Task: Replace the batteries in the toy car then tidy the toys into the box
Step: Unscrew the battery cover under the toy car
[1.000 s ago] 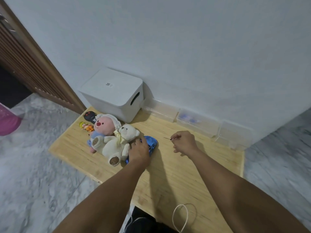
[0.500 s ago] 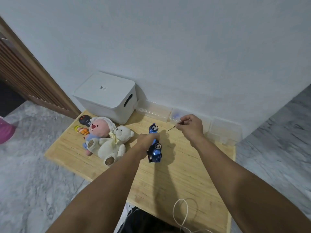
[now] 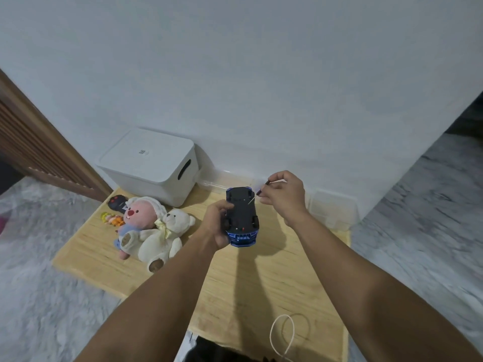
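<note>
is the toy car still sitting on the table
No, the left hand holds the toy car up off the table, underside facing up, while the right hand points a small screwdriver at it.

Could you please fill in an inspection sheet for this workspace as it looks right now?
Surface: wooden table against a white wall.
Job's things: blue toy car held above the table, underside up; small screwdriver, tip at the underside; white box, lid on, at the far left corner.
Clutter: pink plush, white teddy bear, black remote and a small figure lying together on the left; clear containers along the wall.
Hands: left hand grips the car; right hand pinches the screwdriver.
Cables: white cord looped at the near edge.
Surroundings: grey marble floor, slatted wooden door on the left.
</note>
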The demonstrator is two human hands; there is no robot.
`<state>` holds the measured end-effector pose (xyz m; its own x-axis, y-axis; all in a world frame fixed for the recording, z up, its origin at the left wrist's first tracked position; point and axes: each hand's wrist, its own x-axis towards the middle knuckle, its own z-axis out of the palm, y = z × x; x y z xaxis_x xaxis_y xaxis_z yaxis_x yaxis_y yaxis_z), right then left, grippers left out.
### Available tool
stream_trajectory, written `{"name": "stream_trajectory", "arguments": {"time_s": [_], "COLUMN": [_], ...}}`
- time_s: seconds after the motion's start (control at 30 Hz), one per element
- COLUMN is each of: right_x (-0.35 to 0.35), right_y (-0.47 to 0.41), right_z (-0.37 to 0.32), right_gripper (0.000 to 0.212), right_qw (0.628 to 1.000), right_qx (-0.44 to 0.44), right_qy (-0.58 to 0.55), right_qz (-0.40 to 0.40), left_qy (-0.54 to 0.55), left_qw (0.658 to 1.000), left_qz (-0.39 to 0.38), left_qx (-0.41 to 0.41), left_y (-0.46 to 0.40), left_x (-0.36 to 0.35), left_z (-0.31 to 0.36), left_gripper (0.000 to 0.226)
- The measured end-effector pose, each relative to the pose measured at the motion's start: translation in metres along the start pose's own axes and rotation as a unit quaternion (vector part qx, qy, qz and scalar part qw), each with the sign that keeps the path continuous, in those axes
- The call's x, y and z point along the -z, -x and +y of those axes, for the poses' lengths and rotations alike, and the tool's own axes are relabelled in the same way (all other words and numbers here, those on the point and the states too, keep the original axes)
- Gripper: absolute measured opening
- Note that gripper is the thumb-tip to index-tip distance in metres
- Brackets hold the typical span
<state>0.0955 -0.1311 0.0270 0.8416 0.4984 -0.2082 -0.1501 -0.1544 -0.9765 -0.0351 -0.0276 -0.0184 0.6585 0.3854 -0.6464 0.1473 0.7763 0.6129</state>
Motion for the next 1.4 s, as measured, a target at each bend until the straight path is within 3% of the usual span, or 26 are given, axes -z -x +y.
{"name": "stream_trajectory", "arguments": {"time_s": [0.07, 0.23, 0.47, 1.4], "right_x": [0.0, 0.002, 0.003, -0.004], "right_y": [-0.001, -0.006, -0.006, -0.003], "right_z": [-0.003, -0.009, -0.02, -0.038], "right_gripper": [0.02, 0.018, 0.016, 0.016], "right_qw": [1.0, 0.995, 0.988, 0.981], "right_qx": [0.025, 0.075, 0.122, 0.155], "right_qy": [0.019, 0.055, 0.093, 0.117], "right_qz": [0.004, 0.028, 0.028, 0.018], "left_qy": [-0.019, -0.082, -0.099, -0.094], "left_qw": [1.0, 0.995, 0.987, 0.985], "left_qz": [0.003, 0.005, -0.024, -0.028], "left_qx": [-0.009, -0.059, -0.125, -0.144], "left_y": [-0.002, -0.002, -0.004, 0.01], "left_x": [-0.008, -0.026, -0.029, -0.038], "left_z": [-0.001, 0.0, 0.001, 0.016], "left_gripper": [0.037, 0.032, 0.062, 0.063]}}
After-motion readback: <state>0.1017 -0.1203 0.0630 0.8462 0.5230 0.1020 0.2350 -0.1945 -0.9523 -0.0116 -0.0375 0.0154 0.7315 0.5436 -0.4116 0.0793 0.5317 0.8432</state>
